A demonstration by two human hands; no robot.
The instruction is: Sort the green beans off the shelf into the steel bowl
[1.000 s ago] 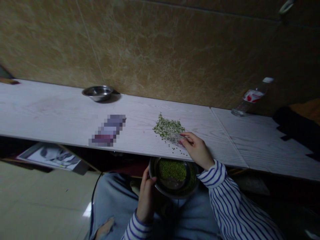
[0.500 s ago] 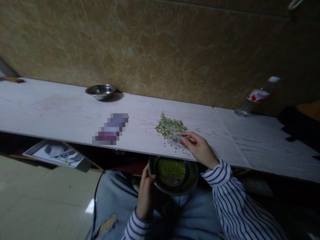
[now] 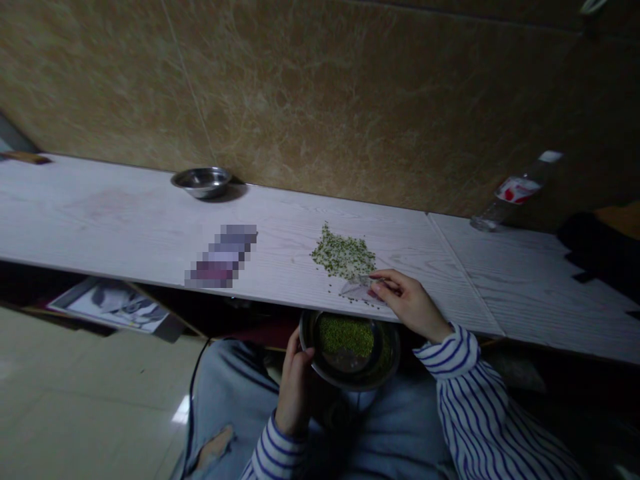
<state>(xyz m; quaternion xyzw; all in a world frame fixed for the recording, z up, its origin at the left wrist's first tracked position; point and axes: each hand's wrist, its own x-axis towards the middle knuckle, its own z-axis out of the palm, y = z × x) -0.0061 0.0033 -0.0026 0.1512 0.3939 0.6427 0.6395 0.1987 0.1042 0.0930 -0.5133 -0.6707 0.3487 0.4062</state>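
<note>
My left hand [image 3: 294, 383] grips the left rim of a metal bowl [image 3: 387, 353], thumb on the edge, just below the counter's front edge over my lap. Small green beans [image 3: 346, 335], looking like mung beans, cover much of the bowl's bottom. On the counter my right hand [image 3: 411, 305] pinches a thin clear plastic piece [image 3: 356, 289]; its exact kind is unclear. The plastic lies low against the surface, at the near side of a scattered patch of green beans [image 3: 343, 255]. A few stray beans lie between it and the counter edge.
A small metal bowl [image 3: 202, 183] stands near the wall, with a pixelated flat object [image 3: 223, 257] in front of it. To the right are a clear bottle [image 3: 515, 193] and a dark item [image 3: 595, 257]. Below the white counter [image 3: 280, 267] is an open drawer [image 3: 113, 307].
My right hand has drawn the plastic piece slightly toward me and to the right, away from the bean patch. The left hand keeps holding the bowl. The view has shifted a little.
</note>
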